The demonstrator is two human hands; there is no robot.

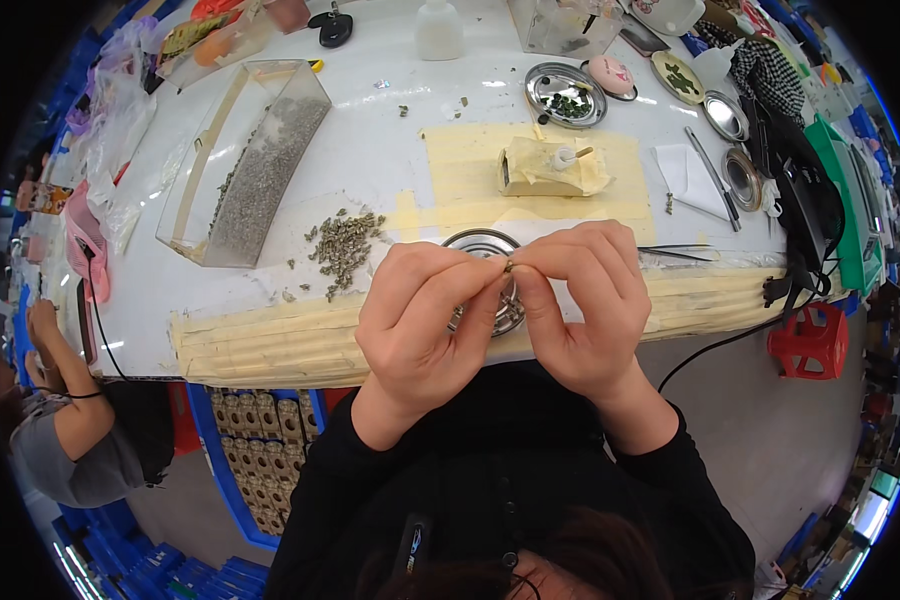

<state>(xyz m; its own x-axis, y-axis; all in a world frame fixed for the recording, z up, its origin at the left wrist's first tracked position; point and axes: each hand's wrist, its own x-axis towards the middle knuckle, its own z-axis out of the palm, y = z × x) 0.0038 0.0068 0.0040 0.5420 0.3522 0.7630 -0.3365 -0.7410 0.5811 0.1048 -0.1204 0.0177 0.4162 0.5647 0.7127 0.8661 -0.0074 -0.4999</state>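
Both hands meet above a round metal dish (482, 240) close to the table's front edge. My left hand (425, 315) is closed in a pinch, and my right hand (590, 295) pinches from the other side. Between the fingertips is a tiny brass-coloured metal part (510, 266), too small to name. The hands hide much of the dish, where a few small metal bits show. Left of my left hand lies a loose pile of small metal parts (342, 248). A taped block with a white peg (555, 168) sits beyond my hands on yellow tape.
A clear bin (185, 215) of small grey parts stands at left. Tweezers (675, 253) lie right of my hand. Metal dishes (567, 95), a white bottle (439, 30) and a white cloth (690, 180) are farther off. Another person's arm (75, 410) is at far left; a red stool (810, 342) stands right.
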